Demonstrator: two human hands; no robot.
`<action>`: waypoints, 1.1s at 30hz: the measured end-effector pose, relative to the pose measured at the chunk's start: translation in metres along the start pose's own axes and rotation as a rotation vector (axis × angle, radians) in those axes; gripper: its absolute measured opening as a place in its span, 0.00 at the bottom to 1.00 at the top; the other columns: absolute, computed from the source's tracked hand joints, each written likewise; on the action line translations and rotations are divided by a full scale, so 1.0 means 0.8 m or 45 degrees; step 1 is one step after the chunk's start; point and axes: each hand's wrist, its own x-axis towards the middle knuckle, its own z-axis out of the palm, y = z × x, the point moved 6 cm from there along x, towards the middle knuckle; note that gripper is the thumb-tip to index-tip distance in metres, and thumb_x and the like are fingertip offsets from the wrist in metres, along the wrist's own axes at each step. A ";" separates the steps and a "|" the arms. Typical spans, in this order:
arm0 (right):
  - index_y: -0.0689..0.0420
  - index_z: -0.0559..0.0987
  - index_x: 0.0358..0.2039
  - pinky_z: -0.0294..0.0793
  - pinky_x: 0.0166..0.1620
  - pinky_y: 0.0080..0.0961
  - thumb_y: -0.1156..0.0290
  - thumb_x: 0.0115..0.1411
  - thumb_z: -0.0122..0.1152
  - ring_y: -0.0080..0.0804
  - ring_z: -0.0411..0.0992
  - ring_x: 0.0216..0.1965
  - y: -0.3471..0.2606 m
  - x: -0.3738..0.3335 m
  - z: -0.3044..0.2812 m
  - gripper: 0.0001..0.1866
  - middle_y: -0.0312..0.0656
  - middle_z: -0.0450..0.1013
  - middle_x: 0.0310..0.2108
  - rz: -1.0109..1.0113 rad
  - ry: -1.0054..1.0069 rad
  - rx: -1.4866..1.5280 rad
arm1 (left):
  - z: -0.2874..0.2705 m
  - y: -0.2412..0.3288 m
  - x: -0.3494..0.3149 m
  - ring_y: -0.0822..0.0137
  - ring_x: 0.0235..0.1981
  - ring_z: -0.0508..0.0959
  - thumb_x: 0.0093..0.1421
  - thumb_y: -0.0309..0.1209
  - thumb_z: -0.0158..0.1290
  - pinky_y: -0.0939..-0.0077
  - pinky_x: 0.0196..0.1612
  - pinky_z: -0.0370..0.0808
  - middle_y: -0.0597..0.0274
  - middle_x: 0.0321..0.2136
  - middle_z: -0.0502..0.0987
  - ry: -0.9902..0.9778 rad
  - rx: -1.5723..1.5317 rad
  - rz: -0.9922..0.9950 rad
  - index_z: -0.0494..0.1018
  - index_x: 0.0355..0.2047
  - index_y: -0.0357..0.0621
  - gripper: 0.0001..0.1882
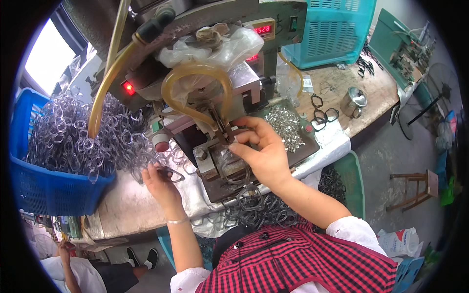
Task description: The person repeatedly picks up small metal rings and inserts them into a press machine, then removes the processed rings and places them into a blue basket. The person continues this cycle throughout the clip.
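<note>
My right hand (pixel 266 151) is at the head of a bench press machine, thumb and forefinger pinched by its narrow metal tool (pixel 223 131). A clear grey plastic eyeglass frame (pixel 228 168) sits under the tool, its upper part hidden behind those fingers, which seem to grip it. Left of the machine, my left hand (pixel 161 188) has its fingers closed on a dark eyeglass frame (pixel 172 173) just above the bench. To the right of the tool lies a heap of small silvery metal parts (pixel 284 126) on a tray.
A blue basket (pixel 58 193) overflows with grey eyeglass frames (pixel 83 132) at left. More frames (pixel 268 210) pile up before my body. Red buttons (pixel 162 146) flank the machine. A metal cup (pixel 353 101) and a teal crate (pixel 322 36) stand at right. Another person (pixel 80 273) is at lower left.
</note>
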 end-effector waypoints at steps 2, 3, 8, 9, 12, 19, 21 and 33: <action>0.64 0.67 0.58 0.70 0.51 0.21 0.81 0.59 0.60 0.23 0.75 0.45 -0.001 -0.003 0.004 0.26 0.42 0.78 0.39 0.073 0.002 -0.001 | 0.030 0.042 -0.019 0.73 0.35 0.75 0.72 0.36 0.48 0.77 0.39 0.73 0.65 0.34 0.77 -0.050 -0.184 0.103 0.71 0.39 0.47 0.07; 0.65 0.66 0.59 0.70 0.51 0.21 0.81 0.60 0.59 0.24 0.74 0.46 -0.008 -0.009 0.005 0.26 0.43 0.78 0.41 0.044 0.009 -0.029 | 0.052 0.073 -0.036 0.71 0.36 0.75 0.72 0.35 0.46 0.75 0.42 0.74 0.62 0.36 0.77 -0.140 -0.224 0.224 0.71 0.41 0.44 0.09; 0.61 0.76 0.52 0.70 0.57 0.31 0.78 0.57 0.59 0.41 0.74 0.54 -0.039 -0.014 -0.015 0.20 0.52 0.75 0.51 -0.249 -0.136 -0.598 | 0.138 0.129 -0.125 0.57 0.38 0.81 0.70 0.31 0.47 0.62 0.51 0.75 0.49 0.37 0.81 -0.832 0.459 0.836 0.75 0.39 0.38 0.10; 0.60 0.79 0.49 0.70 0.58 0.34 0.77 0.56 0.60 0.45 0.73 0.55 -0.037 -0.007 -0.027 0.18 0.53 0.74 0.52 -0.367 -0.174 -0.814 | 0.173 0.139 -0.137 0.53 0.36 0.83 0.66 0.30 0.52 0.57 0.49 0.77 0.50 0.37 0.83 -1.066 0.709 0.961 0.78 0.36 0.43 0.07; 0.57 0.84 0.39 0.67 0.62 0.44 0.73 0.52 0.65 0.55 0.66 0.61 0.005 0.010 -0.102 0.12 0.57 0.72 0.53 -0.384 0.083 -1.616 | 0.196 0.115 -0.151 0.54 0.38 0.81 0.53 0.31 0.64 0.54 0.49 0.77 0.59 0.40 0.83 -1.306 0.822 1.115 0.83 0.39 0.49 0.12; 0.55 0.84 0.33 0.68 0.60 0.45 0.72 0.47 0.70 0.55 0.65 0.61 0.039 0.001 -0.158 0.10 0.55 0.73 0.51 -0.470 0.203 -1.739 | 0.197 0.090 -0.149 0.56 0.37 0.81 0.48 0.27 0.67 0.51 0.51 0.76 0.61 0.41 0.83 -1.375 0.913 1.141 0.83 0.39 0.50 0.16; 0.56 0.83 0.30 0.69 0.58 0.44 0.73 0.48 0.68 0.54 0.68 0.59 0.036 -0.001 -0.155 0.07 0.53 0.75 0.48 -0.529 0.247 -1.710 | 0.197 0.089 -0.149 0.57 0.38 0.80 0.49 0.27 0.67 0.51 0.52 0.76 0.61 0.41 0.83 -1.382 0.919 1.111 0.83 0.39 0.50 0.15; 0.57 0.84 0.32 0.74 0.44 0.34 0.76 0.53 0.63 0.42 0.78 0.37 0.017 -0.010 -0.166 0.06 0.43 0.81 0.34 -0.428 0.420 -1.262 | 0.071 0.084 -0.095 0.52 0.48 0.78 0.60 0.23 0.57 0.59 0.59 0.67 0.54 0.44 0.80 -0.115 1.234 0.956 0.75 0.49 0.40 0.16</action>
